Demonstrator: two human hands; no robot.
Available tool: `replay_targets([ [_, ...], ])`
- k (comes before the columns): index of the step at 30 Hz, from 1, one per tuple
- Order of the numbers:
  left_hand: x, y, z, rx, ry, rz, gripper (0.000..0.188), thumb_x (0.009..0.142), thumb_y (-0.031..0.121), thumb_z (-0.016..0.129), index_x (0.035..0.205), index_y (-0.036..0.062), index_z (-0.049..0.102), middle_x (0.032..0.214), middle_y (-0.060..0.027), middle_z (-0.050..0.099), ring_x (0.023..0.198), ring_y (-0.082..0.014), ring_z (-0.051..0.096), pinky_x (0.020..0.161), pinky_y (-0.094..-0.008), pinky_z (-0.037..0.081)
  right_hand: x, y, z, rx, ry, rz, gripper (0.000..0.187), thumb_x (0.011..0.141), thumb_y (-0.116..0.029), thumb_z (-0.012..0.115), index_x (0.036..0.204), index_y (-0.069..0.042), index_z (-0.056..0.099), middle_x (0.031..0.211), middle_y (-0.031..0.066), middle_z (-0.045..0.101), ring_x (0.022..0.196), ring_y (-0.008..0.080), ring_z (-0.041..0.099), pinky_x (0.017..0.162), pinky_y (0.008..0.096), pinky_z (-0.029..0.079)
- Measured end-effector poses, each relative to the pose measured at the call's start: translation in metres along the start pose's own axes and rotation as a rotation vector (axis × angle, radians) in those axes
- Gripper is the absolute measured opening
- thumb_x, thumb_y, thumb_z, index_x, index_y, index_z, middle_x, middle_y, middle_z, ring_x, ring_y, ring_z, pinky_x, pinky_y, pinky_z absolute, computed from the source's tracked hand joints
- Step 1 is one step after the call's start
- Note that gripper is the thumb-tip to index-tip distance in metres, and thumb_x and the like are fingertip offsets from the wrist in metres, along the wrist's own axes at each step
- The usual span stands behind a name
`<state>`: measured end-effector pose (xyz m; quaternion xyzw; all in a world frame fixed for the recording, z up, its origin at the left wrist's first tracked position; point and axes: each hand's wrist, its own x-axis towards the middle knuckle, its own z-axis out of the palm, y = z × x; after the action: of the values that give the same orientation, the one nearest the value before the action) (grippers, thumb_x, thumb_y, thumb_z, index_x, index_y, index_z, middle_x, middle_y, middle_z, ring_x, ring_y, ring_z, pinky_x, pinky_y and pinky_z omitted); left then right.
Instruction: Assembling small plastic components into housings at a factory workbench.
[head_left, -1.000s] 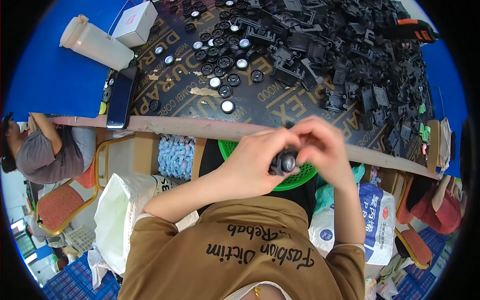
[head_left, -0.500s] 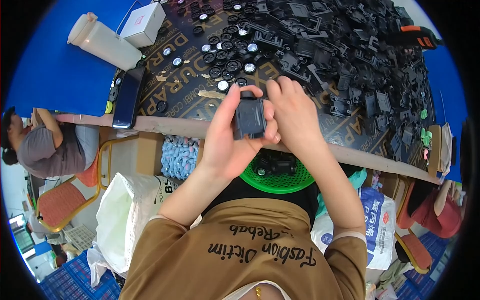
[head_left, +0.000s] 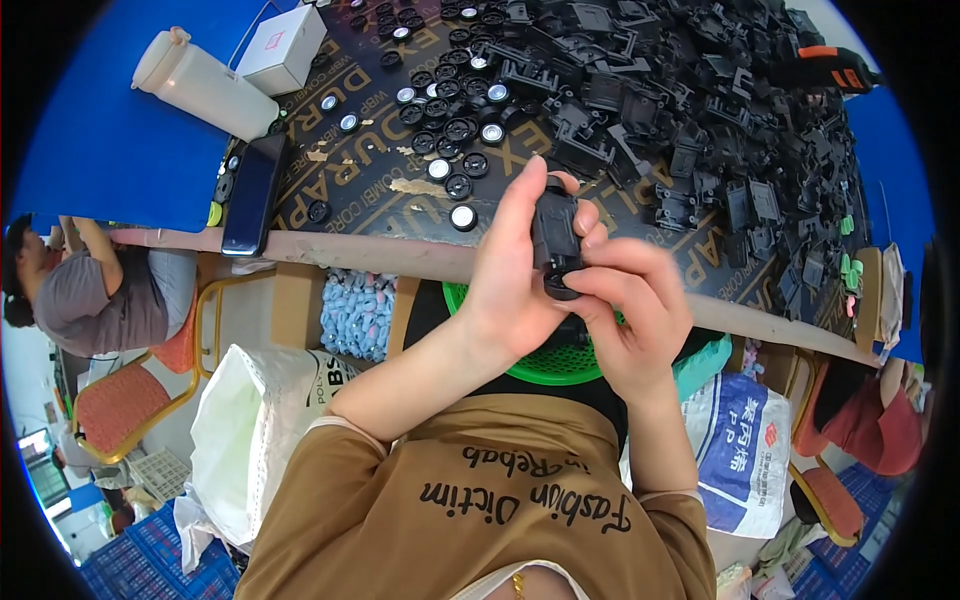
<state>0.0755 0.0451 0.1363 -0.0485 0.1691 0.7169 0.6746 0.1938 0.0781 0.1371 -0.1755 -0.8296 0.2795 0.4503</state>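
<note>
Above the table's near edge, my left hand [head_left: 505, 275] is closed around a black plastic toy car chassis [head_left: 556, 232], holding it upright with the thumb along its left side. My right hand [head_left: 640, 310] pinches a small black wheel [head_left: 560, 286] against the chassis's lower end. Whether the wheel is fixed there is hidden by the fingers. Loose black wheels [head_left: 460, 130], some with silver hubs, lie on the table beyond my hands. To their right spreads a large heap of black chassis parts [head_left: 690, 130].
Below my hands a green basket [head_left: 555, 374] rests on my lap. A phone [head_left: 256, 195], white bottle [head_left: 205, 85] and white box [head_left: 283, 50] occupy the table's left. An orange-and-black tool [head_left: 825, 70] lies at far right. White sacks [head_left: 265, 430] stand beside me; people sit at both sides.
My right hand has come back from the table to the lower end of the chassis, now with a wheel. My left hand has shifted right and turned the chassis.
</note>
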Motion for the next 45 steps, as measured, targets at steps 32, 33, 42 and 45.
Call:
replay_targets([
  [32,-0.021,0.086,-0.03,2.36,-0.336,1.017,0.039,0.074,0.031,0.067,0.104,0.0076,0.058,0.108,-0.0144,0.053,0.108,-0.0334,0.048,0.094,-0.0437,0.037,0.001,0.067,-0.053,-0.649,-0.261,0.264,0.043,0.073,-0.001,0.061,0.115,-0.005,0.051,0.111,0.0129,0.054,0.108,0.0325,0.047,0.091,0.0403,0.04],
  [33,-0.002,0.104,-0.028,2.316,-0.161,1.094,0.055,0.076,0.038,0.065,0.118,0.0075,0.05,0.121,-0.0189,0.047,0.117,-0.038,0.04,0.1,-0.0479,0.03,0.0,0.067,-0.053,-0.662,-0.249,0.247,0.043,0.073,0.0,0.061,0.114,-0.005,0.051,0.111,0.0137,0.053,0.106,0.0329,0.047,0.09,0.04,0.04],
  [42,0.051,0.115,-0.054,2.601,-0.023,0.846,0.078,0.076,0.065,0.052,0.134,0.0146,0.039,0.138,-0.0252,0.031,0.13,-0.0428,0.024,0.107,-0.054,0.01,-0.019,0.065,-0.064,-0.147,0.053,0.375,0.04,0.08,-0.005,0.052,0.119,0.001,0.047,0.112,0.0131,0.045,0.106,0.024,0.047,0.094,0.0327,0.037],
  [45,0.054,0.093,-0.051,2.591,-0.105,0.888,0.082,0.072,0.066,0.056,0.132,0.0124,0.039,0.134,-0.0276,0.033,0.126,-0.047,0.026,0.105,-0.056,0.014,-0.031,0.058,-0.059,0.042,0.188,0.365,0.038,0.087,-0.013,0.052,0.121,0.002,0.046,0.119,0.0117,0.039,0.11,0.0207,0.042,0.097,0.0324,0.033],
])
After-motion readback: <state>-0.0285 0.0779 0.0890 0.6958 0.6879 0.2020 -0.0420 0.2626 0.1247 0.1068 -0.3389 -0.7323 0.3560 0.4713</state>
